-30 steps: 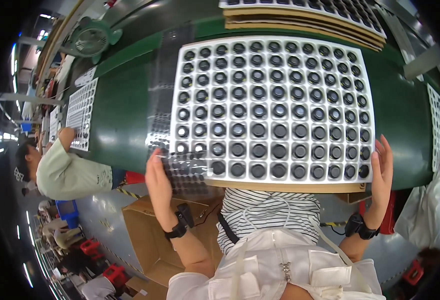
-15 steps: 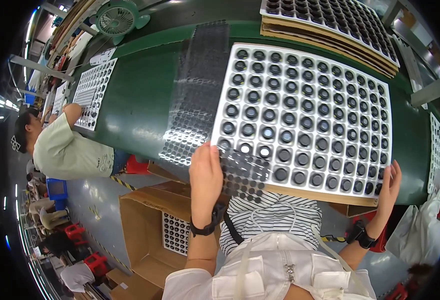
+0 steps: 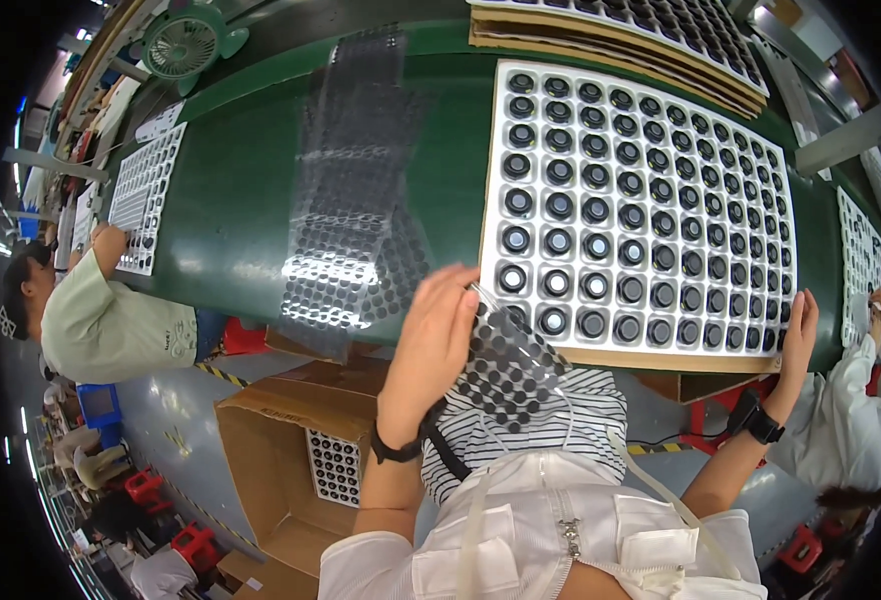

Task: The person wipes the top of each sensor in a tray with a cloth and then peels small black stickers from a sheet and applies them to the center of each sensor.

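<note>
My left hand (image 3: 431, 335) is closed at the near left corner of a white tray (image 3: 577, 345), pinching a clear sheet of black round stickers (image 3: 509, 380). That sheet droops over the tray's front edge in front of my striped clothing. Rows of black round caps with raised centres (image 3: 632, 215) fill the tray's pockets; a few near the left have pale tops. Brown cardboard shows beneath the tray. My right hand (image 3: 801, 335) grips the tray's right edge near its front corner, thumb mostly hidden. More clear dotted sheets (image 3: 346, 220) lie overlapped on the green belt, left of the tray.
Beyond the tray sits a stack of filled trays and cardboard (image 3: 621, 45). A green fan (image 3: 183, 45) stands far left. Below the belt is an open carton (image 3: 271, 450) with a filled tray inside. Co-workers handle trays at left (image 3: 121, 300) and right (image 3: 851, 400).
The tray has shifted right along the belt with my right hand on it. My left hand's dotted sheet has come away from the loose sheets and hangs lower. The view has swung slightly.
</note>
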Motion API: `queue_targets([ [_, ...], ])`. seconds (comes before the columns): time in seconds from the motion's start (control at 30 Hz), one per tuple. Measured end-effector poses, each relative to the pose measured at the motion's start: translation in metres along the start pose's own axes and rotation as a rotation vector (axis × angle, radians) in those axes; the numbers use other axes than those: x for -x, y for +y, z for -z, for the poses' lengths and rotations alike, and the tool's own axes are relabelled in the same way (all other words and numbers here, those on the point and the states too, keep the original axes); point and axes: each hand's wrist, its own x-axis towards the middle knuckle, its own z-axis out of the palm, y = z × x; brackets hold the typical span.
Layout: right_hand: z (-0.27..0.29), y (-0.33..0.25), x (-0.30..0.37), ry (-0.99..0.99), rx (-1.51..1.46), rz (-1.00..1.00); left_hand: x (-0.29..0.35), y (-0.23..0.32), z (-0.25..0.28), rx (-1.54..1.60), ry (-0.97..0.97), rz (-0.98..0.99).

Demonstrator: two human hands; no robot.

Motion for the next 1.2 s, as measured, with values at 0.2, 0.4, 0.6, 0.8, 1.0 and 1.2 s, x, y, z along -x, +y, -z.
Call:
queue_targets([
  [0.2,-0.019,-0.097,0.031,-0.016,-0.142,0.085,-0.007,-0.041,0.012,-0.199,0.11,0.012],
  [0.4,-0.051,-0.208,0.09,-0.123,-0.27,0.243,0.009,-0.055,0.04,-0.146,0.131,0.097],
  [0.6,-0.069,-0.298,0.144,-0.817,-0.514,0.538,0.011,-0.01,0.035,-0.002,0.097,0.119],
  [0.8,-0.088,-0.331,0.157,-1.043,-0.571,0.466,0.015,0.019,0.011,0.092,-0.032,0.081],
  [1.0,-0.094,-0.313,0.16,-1.202,-0.611,0.165,0.02,0.01,-0.019,0.038,0.043,-0.299],
  [1.2,-0.091,-0.295,0.171,-1.255,-0.596,-0.016,0.041,0.004,-0.033,0.04,-0.015,-0.401],
])
